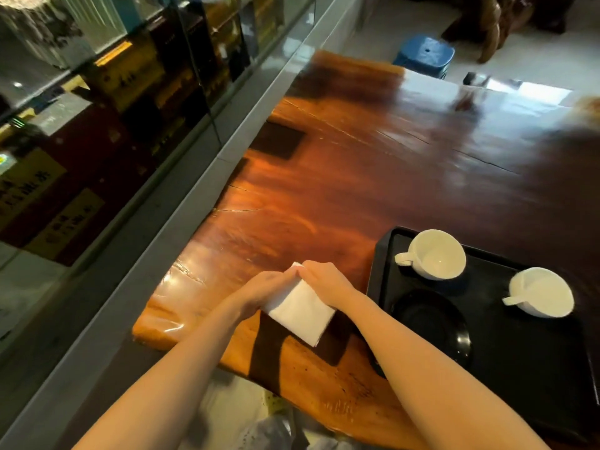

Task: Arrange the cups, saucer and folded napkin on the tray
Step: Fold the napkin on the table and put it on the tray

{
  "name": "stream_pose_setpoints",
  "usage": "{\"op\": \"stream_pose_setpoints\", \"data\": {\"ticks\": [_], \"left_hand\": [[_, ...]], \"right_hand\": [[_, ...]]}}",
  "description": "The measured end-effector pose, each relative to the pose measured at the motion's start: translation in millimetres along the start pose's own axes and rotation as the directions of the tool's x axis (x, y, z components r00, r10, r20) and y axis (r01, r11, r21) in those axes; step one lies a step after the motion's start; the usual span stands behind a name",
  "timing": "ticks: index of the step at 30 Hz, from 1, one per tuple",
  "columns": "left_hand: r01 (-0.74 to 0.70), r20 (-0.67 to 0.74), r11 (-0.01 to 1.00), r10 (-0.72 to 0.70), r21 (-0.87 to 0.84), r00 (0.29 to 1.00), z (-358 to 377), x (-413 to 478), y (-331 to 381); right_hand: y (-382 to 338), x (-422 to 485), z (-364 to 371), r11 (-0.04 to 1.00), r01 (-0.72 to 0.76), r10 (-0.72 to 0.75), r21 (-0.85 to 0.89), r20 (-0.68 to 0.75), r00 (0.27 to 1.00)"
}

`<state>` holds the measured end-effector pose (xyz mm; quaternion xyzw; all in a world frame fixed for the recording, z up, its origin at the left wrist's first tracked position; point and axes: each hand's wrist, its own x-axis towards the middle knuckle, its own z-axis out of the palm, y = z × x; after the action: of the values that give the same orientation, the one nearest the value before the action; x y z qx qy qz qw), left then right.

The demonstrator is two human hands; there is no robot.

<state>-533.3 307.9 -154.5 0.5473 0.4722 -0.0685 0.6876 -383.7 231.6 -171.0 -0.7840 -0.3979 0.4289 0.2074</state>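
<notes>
A white folded napkin (pixel 300 311) lies on the wooden table, just left of the black tray (pixel 552 384). My left hand (pixel 264 292) and my right hand (pixel 326 282) both rest on the napkin's far edge, fingertips meeting at its top corner and pinching the fold. On the tray stand two white cups, one at the far left corner (pixel 436 254) and one further right (pixel 540 292), both with handles pointing left. A black saucer (pixel 431 323) sits on the tray's near left part.
The glossy wooden table (pixel 357 177) stretches ahead. A glass display cabinet with boxes (pixel 113 102) runs along the left behind a grey ledge. A blue stool (pixel 423 55) stands on the floor beyond the table.
</notes>
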Motion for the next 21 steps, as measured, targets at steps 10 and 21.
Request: {"op": "stream_pose_setpoints", "data": {"ticks": [10, 21], "left_hand": [[-0.128, -0.068, 0.988, 0.123, -0.083, 0.990, 5, 5, -9], [-0.079, -0.303, 0.994, 0.051, -0.079, 0.952, 21, 13, 5]], "right_hand": [[8, 4, -4, 0.997, -0.055, 0.054, 0.046, 0.016, 0.998], [-1, 6, 0, 0.916, -0.177, 0.232, 0.361, -0.116, 0.966]]}}
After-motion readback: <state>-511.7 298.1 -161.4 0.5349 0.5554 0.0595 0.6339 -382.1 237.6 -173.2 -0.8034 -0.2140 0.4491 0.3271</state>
